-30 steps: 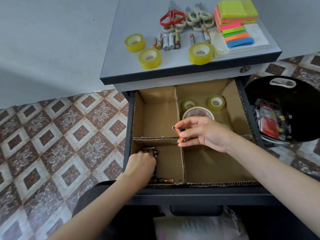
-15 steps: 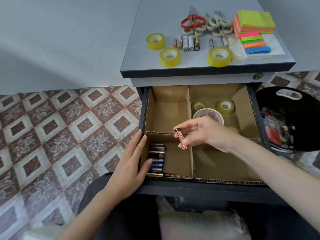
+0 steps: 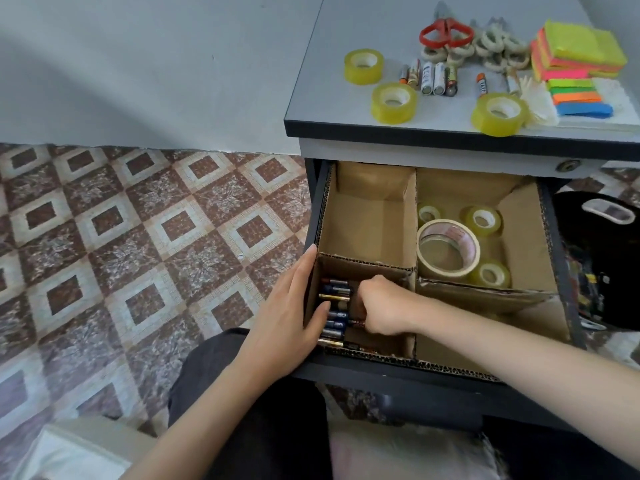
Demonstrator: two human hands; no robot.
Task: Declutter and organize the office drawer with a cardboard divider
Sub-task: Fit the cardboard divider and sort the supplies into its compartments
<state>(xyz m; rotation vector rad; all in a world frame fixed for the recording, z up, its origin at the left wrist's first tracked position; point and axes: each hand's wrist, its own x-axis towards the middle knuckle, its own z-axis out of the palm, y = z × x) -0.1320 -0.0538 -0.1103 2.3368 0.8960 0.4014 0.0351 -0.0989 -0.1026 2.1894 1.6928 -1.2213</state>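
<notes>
Cabinet top (image 3: 346, 109): three yellow tape rolls (image 3: 393, 102), five grouped batteries (image 3: 433, 77). Drawer (image 3: 381, 372): four tape rolls (image 3: 448, 251).

Brown corrugated cardboard divider (image 3: 366, 263) looks matt, rough-edged; yellow plastic tape rolls (image 3: 394, 102) are glossy; grey desk top (image 3: 363, 22) smooth.

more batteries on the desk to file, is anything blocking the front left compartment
Only the hands: the right hand is curled round a battery inside the front-left compartment, and the left hand reaches over its left wall onto the battery row. Nothing else covers it.
</notes>
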